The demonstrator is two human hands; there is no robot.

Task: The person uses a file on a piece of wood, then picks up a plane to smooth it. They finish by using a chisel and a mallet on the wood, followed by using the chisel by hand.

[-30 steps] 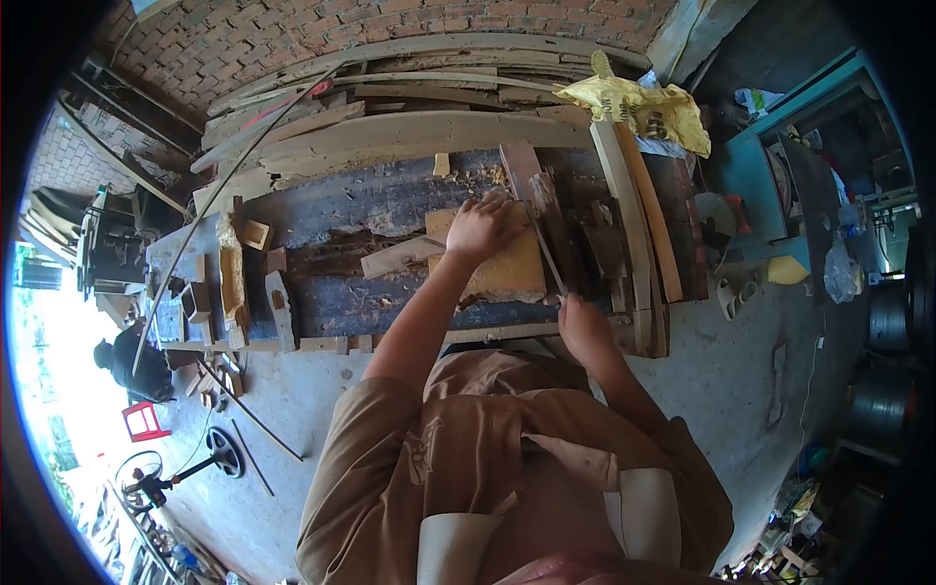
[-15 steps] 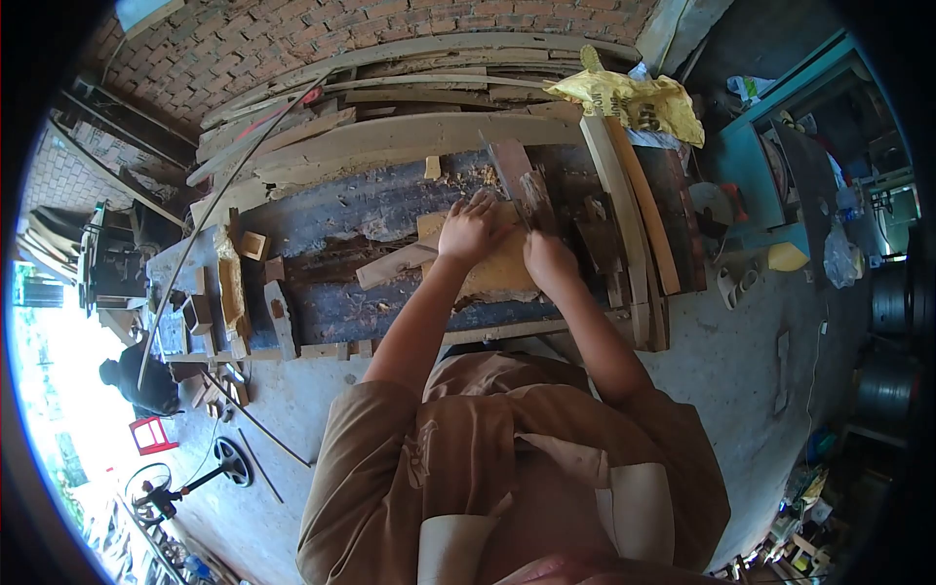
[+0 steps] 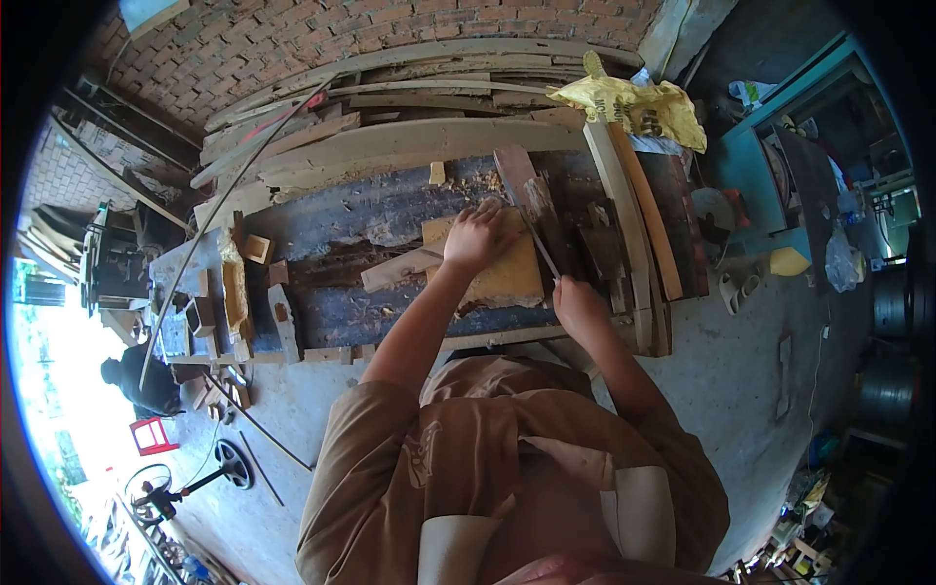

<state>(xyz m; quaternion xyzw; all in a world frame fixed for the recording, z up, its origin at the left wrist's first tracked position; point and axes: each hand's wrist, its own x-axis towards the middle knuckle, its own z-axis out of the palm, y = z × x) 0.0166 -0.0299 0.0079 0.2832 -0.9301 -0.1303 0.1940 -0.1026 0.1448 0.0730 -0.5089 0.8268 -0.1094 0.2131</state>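
Observation:
A pale yellowish wooden board [image 3: 509, 281] lies on the dark, worn workbench top [image 3: 390, 305]. My left hand [image 3: 478, 240] rests flat on this board with its fingers spread. Along the board's right edge slants a long, thin metal tool [image 3: 542, 249], which looks like a file or a narrow saw blade. My right hand [image 3: 583, 304] is closed round its near end. A narrow wooden offcut [image 3: 395, 270] sits left of the board. Reddish-brown and dark wood pieces [image 3: 548, 216] lie just right of the tool.
Long planks [image 3: 619, 195] flank the bench's right side, near a yellow sack [image 3: 634, 105]. Small wooden blocks [image 3: 257, 249] and a holed wooden piece [image 3: 284, 322] are on the left. Stacked boards [image 3: 390, 139] line the brick wall. A red stool [image 3: 153, 436] stands on the floor.
My right hand has drawn back toward me and slightly right, pulling the thin tool along the board's edge. My left hand stays on the board.

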